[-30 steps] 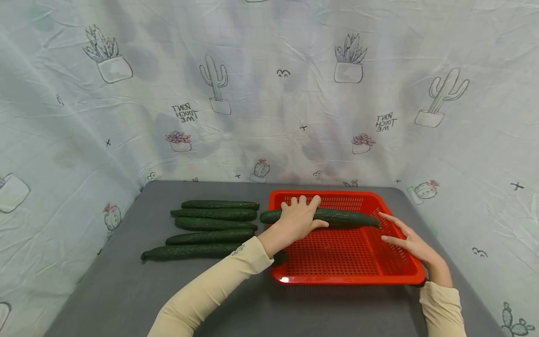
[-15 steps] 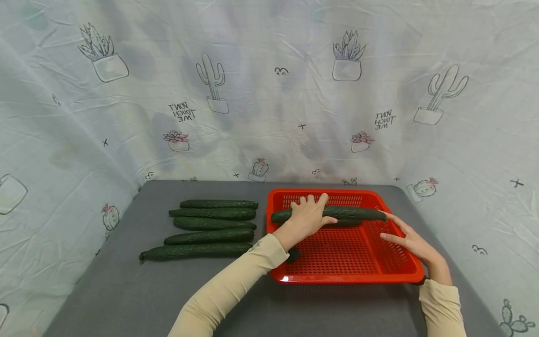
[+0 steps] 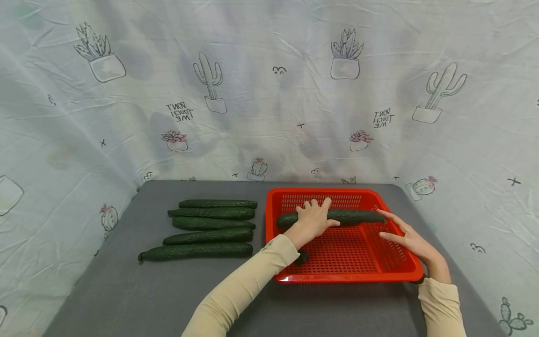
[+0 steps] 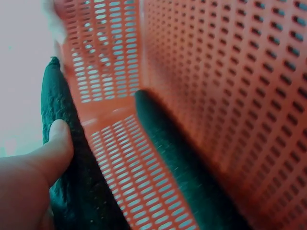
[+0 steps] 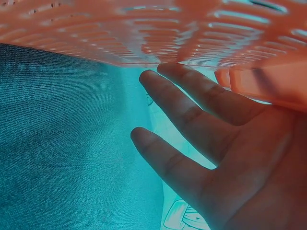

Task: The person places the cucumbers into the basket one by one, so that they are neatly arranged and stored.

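Observation:
My left hand grips a long dark green cucumber from above, inside the red plastic basket. In the left wrist view, the thumb lies along this held cucumber, and a second cucumber lies against the perforated wall. From the head, that second one is hidden. My right hand is at the basket's right rim, thumb and forefinger extended over the inner side. Three nearly straight, spread fingers of it show outside, beneath the perforated side, in the right wrist view.
Several cucumbers lie roughly parallel on the grey table, left of the basket. A patterned white cloth hangs behind and along both sides. A small dark device sits at my left wrist.
My left hand has moved right with the cucumber, bringing its left end from over the basket's left rim to inside, and lowered it over the other cucumber. The right hand has stayed nearly still.

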{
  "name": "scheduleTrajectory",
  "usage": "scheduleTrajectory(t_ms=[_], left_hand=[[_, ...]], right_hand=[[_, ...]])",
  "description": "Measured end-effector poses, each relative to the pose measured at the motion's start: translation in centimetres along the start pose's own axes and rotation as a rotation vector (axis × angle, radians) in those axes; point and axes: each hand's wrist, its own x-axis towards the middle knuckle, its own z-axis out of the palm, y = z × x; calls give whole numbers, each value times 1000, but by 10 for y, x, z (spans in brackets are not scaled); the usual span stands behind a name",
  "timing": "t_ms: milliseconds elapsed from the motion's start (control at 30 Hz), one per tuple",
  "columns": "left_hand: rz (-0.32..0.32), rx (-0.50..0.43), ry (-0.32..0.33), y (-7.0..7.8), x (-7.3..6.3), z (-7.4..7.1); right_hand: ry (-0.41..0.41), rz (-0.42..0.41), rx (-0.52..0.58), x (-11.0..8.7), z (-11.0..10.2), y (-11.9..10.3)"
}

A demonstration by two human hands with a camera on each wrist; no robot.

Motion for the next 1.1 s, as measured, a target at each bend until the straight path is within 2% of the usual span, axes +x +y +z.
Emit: scheduleTrajectory(t_ms=[133, 367, 900, 1100], left_hand=[[-6, 1, -3, -1, 3, 8], [-53, 30, -1, -3, 6, 19], [-58, 159, 0, -5, 8, 41], [-43, 211, 4, -6, 10, 44]], right_hand=[[5, -4, -15, 1, 2, -1], [-3, 23, -26, -1, 3, -2], [-6, 17, -50, -2, 2, 1], [-5, 27, -65, 0, 1, 2]])
